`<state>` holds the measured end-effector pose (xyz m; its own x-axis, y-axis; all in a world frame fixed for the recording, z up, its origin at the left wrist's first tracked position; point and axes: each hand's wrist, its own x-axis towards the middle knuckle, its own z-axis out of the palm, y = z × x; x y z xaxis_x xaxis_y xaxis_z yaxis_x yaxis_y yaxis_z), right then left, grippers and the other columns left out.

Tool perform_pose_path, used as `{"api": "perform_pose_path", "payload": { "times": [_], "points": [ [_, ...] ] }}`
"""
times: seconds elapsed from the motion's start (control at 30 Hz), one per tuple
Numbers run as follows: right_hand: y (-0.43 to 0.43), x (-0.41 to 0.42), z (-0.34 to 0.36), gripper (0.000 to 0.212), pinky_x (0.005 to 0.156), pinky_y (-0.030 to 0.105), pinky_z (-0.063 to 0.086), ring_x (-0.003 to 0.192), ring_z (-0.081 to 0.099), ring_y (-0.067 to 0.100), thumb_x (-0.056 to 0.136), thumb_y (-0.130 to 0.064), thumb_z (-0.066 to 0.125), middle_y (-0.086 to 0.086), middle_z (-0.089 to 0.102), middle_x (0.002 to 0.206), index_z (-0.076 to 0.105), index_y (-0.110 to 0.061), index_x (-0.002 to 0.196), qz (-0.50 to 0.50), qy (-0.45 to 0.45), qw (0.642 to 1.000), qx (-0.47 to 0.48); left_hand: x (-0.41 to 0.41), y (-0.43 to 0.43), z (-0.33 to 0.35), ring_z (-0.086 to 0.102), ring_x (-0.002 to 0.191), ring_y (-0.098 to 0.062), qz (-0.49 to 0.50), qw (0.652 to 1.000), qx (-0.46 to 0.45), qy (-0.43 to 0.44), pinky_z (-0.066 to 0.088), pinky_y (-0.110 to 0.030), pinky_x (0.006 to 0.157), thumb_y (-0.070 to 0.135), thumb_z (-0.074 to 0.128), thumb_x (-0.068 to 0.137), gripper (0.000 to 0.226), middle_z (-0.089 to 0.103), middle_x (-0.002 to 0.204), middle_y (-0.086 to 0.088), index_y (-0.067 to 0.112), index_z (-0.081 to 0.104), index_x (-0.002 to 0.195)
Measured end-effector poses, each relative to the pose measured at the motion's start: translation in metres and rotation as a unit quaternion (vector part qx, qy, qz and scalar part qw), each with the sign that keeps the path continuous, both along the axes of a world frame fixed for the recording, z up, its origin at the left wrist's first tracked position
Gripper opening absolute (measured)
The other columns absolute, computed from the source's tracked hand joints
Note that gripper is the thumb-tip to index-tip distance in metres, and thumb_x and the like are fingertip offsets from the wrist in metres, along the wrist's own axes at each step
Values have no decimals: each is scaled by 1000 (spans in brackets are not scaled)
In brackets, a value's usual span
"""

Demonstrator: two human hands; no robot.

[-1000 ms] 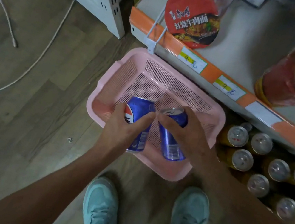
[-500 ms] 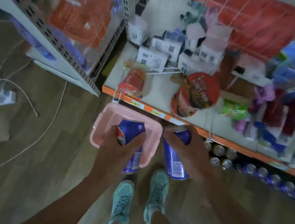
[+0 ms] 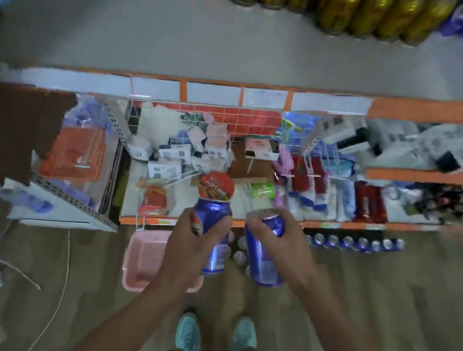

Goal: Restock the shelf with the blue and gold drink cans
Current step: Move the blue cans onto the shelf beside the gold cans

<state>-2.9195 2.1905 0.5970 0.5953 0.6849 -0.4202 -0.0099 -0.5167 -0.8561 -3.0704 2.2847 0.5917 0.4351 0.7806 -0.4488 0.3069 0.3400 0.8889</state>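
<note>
Left hand grips a blue can, right hand a second can; raise both upright to the shelf above.

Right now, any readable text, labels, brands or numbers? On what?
None legible.
noodle lid: white lettering, blurred.
shelf tags: blurred.
left can, right can: no readable wording.
white boxes: print too small.
</note>
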Motion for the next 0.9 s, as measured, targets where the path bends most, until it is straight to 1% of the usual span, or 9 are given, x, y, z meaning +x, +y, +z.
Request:
{"api": "perform_pose_path", "payload": {
  "times": [0.13,0.23,0.37,0.43,0.53,0.57,0.7,0.8,0.9],
  "points": [
    [-40,13,33,33,64,27,56,73,73,12,84,-49,75,-3,76,86,64,-23,102,-58,-6,998,17,23,-26,41,70,72,-2,-57,997,19,-37,51,-14,60,26,75,89,24,72,88,5,20,63,109],
    [-74,34,54,38,56,14,49,71,72,5,85,-51,72,-4,75,87,62,-23,108,-87,-17,996,23,45,-45,61,73,83,-7,-105,993,26,-36,58,-32,76,52,78,79,40,74,95,10,34,62,111],
    [-119,70,82,52,60,19,52,75,73,9,76,-63,69,-5,75,88,63,-24,110,-123,-35,991,43,86,-73,82,72,89,-8,-150,986,60,-38,60,-45,87,75,70,63,62,71,105,11,41,59,114],
    [-145,93,90,41,62,25,57,70,72,6,81,-59,69,-5,72,83,61,-28,106,-139,-41,988,52,110,-90,91,71,88,-5,-164,981,87,-51,59,-45,88,74,69,66,53,71,102,14,43,60,109],
    [-191,133,101,81,64,27,56,78,73,10,73,-77,68,1,72,101,56,-20,128,-160,-57,984,61,150,-127,105,71,88,-5,-176,977,105,-62,57,-46,91,71,69,69,47,71,98,17,45,59,106],
    [-206,146,107,83,61,26,55,76,73,12,72,-77,69,3,72,100,56,-17,128,-166,-61,982,66,163,-139,109,71,88,-6,-180,976,103,-68,56,-47,91,71,70,69,50,71,99,16,43,59,109],
    [-261,194,133,51,54,21,51,61,70,14,78,-57,70,1,70,76,61,-12,101,-171,-87,977,92,217,-189,130,72,79,-7,-184,974,102,-83,58,-42,85,54,74,81,37,71,101,6,36,59,111],
    [-294,230,141,59,54,20,50,60,68,13,77,-64,75,1,68,72,59,-10,96,-171,-113,974,95,256,-219,140,72,73,-9,-177,972,125,-92,58,-28,70,43,73,88,31,72,97,1,28,61,112],
    [-320,259,145,67,57,23,53,66,70,13,70,-73,71,3,70,83,60,-14,102,-191,-126,969,94,289,-243,149,72,72,-15,-184,970,131,-92,59,-37,71,49,76,84,36,72,91,0,25,62,107]
  ]
}}
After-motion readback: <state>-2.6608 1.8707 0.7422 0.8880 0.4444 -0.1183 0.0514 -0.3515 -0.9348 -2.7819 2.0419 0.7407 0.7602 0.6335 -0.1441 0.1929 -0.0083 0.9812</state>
